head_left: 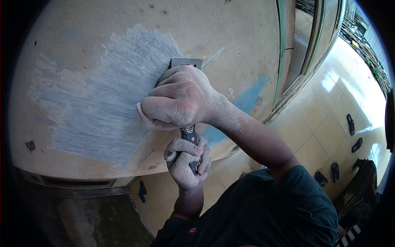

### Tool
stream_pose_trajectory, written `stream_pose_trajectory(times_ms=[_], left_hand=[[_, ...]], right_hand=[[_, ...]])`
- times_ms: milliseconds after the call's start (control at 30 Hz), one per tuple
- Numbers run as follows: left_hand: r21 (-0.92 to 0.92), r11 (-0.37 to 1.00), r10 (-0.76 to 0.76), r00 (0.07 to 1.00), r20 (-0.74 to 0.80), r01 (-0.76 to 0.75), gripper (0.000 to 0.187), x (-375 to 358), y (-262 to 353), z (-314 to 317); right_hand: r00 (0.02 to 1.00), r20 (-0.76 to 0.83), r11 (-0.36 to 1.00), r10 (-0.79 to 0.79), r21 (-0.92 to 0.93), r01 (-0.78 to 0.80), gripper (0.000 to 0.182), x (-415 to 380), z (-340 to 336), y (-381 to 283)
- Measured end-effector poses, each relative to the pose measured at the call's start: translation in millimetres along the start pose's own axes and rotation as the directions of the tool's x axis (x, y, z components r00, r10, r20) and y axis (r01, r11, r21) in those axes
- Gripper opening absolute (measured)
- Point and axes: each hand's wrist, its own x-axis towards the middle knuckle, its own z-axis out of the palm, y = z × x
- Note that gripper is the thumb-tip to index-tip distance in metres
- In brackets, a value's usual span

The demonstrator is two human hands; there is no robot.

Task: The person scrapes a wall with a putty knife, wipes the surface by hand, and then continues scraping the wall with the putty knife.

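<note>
A scraper with a flat grey blade (pixel 181 61) and a dark handle (pixel 189 134) is held against the wall (pixel 230 24). My right hand (pixel 177 96), white with dust, is closed around its upper part, just below the blade, and hides much of it. Lower down, my left hand (pixel 188 158) wraps the end of the handle, its fingers folded round it. Beside the blade spreads a large, rough grey-white scraped patch (pixel 107 94) with streaky marks. A blue patch (pixel 249 96) shows behind my right forearm.
A green-edged door frame (pixel 282 49) stands to the right. Several dark sandals (pixel 335 171) lie on the shiny tiled floor (pixel 317 119). At the lower right is a dark piece of furniture (pixel 356 193). Bundled sticks or poles (pixel 366 53) lie outside at the upper right.
</note>
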Motion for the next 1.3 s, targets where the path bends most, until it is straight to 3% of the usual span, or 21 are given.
stream_pose_trajectory(times_ms=[100,300,367,400,500,533,633,700,767,967,1033,1067,1100,1233,1300], left_hand=[[-0.012,1.0,-0.024,1.0,0.004,0.024,0.008,-21,6,-4],[0.006,1.0,-0.009,1.0,-0.008,0.009,0.009,-11,1,7],[0.08,0.997,-0.028,0.994,0.11,0.019,0.004,-3,0,-1],[0.083,0.996,-0.031,0.995,0.095,0.023,0.004,-6,2,-1],[0.109,0.994,-0.026,0.993,0.112,0.014,0.005,-25,9,-1],[0.013,1.0,-0.003,0.999,0.05,0.002,0.01,-27,7,1],[-0.021,1.0,-0.014,0.999,0.042,0.015,0.01,-8,0,10],[0.0,1.0,-0.016,0.999,-0.029,0.016,0.01,-7,-1,8],[0.126,0.991,-0.044,0.997,0.069,0.035,0.005,-8,3,0],[0.114,0.993,-0.033,0.997,0.071,0.025,0.005,-5,7,5],[0.119,0.992,-0.053,0.998,0.029,0.05,0.005,8,-1,-2],[-0.018,0.997,-0.071,0.997,-0.009,0.071,0.011,5,1,1],[-0.022,0.997,-0.072,0.997,-0.012,0.072,0.011,2,4,4],[0.039,0.999,-0.025,0.996,0.08,0.022,0.009,-16,8,11],[0.088,0.996,0.008,0.999,0.048,-0.012,0.01,-14,5,19]], right_hand=[[0.997,-0.027,0.993,0.071,0.093,-0.069,0.031,-3,3,-13],[0.999,-0.026,0.988,0.041,0.147,-0.037,0.037,-2,-6,-4],[0.998,-0.039,0.995,0.056,0.085,-0.053,0.037,-1,-7,-4],[0.992,-0.101,0.991,0.081,0.111,-0.07,0.037,-1,-3,-8],[0.996,-0.054,0.972,0.077,0.226,-0.063,0.038,-5,4,-22],[0.998,-0.038,0.985,0.049,0.166,-0.042,0.039,-4,3,-21],[0.996,-0.07,0.985,0.048,0.17,-0.035,0.04,-3,-5,-3],[0.989,-0.144,0.992,0.03,0.122,-0.013,0.041,-2,-2,-4],[0.991,-0.109,0.992,0.076,0.113,-0.063,0.041,-1,-6,-10],[0.997,-0.053,0.987,0.059,0.15,-0.05,0.04,-4,-1,-1],[0.998,-0.057,0.999,-0.016,0.033,0.018,0.04,-5,-2,8],[0.996,-0.094,1.0,0.003,0.024,-0.001,0.039,-4,-3,4],[0.996,-0.09,1.0,0.005,0.026,-0.003,0.039,-2,-5,0],[0.989,-0.106,0.98,0.104,0.179,-0.084,0.037,-5,-6,-13],[0.982,-0.119,0.97,0.149,0.21,-0.122,0.036,-5,-7,-5]])
